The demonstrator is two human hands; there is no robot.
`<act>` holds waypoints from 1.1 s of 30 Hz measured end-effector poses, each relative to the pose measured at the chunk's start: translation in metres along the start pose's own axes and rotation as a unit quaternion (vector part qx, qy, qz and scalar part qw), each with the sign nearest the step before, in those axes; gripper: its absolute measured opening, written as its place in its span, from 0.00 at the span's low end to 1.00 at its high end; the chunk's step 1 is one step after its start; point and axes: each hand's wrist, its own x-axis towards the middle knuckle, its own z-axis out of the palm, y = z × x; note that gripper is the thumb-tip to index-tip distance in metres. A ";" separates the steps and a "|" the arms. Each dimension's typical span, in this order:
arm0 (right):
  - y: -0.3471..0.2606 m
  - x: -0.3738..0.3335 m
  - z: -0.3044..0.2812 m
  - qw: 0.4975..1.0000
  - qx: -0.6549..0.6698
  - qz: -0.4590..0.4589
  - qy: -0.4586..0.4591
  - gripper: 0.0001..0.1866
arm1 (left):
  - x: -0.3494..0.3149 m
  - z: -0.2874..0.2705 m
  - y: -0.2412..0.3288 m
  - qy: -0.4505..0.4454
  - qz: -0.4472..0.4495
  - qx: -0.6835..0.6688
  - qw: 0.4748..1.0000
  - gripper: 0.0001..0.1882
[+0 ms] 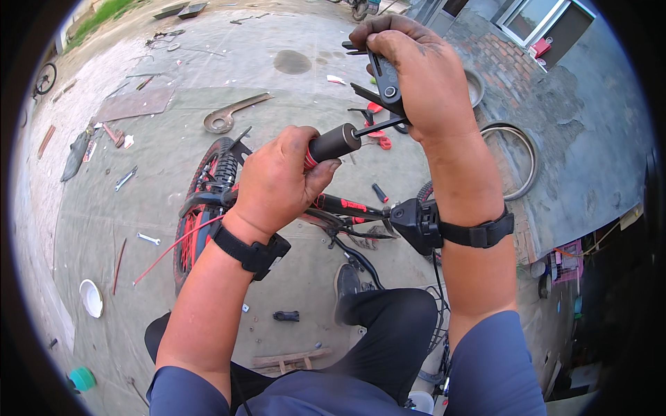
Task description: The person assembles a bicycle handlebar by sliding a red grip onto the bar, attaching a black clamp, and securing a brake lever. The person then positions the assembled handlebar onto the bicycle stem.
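Note:
My left hand [281, 177] is wrapped round a black cylinder with red bands [336, 143], which looks like a handlebar grip. In my right hand [433, 90] is a black folding hex key set [386, 80], with several keys fanned out. One key [378, 127] reaches from the set to the near-right end face of the cylinder; how deep it sits cannot be seen. Both hands are raised above a black and red bicycle [343, 205] lying on the ground. Its knobby tyre [223, 166] is below and left of my left hand.
Wrenches [125, 178], a hammer [114, 135], a white bowl [91, 298] and a metal ring-ended part [220, 122] lie on the left. A small black and red cylinder [379, 193] and a black part [286, 316] lie nearer. A loose tyre [531, 163] leans by the wall at right.

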 end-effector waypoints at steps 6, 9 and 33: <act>0.012 -0.005 -0.013 0.982 -0.016 -0.170 -0.081 0.17 | 0.001 0.000 0.000 -0.001 0.003 -0.002 1.000 0.21; 0.013 -0.006 -0.032 0.954 -0.092 -0.224 -0.178 0.23 | 0.000 -0.001 0.000 0.000 0.011 0.000 1.000 0.21; 0.013 -0.023 -0.027 0.928 -0.340 -0.148 -0.040 0.19 | 0.001 -0.001 0.000 0.004 0.015 0.012 1.000 0.21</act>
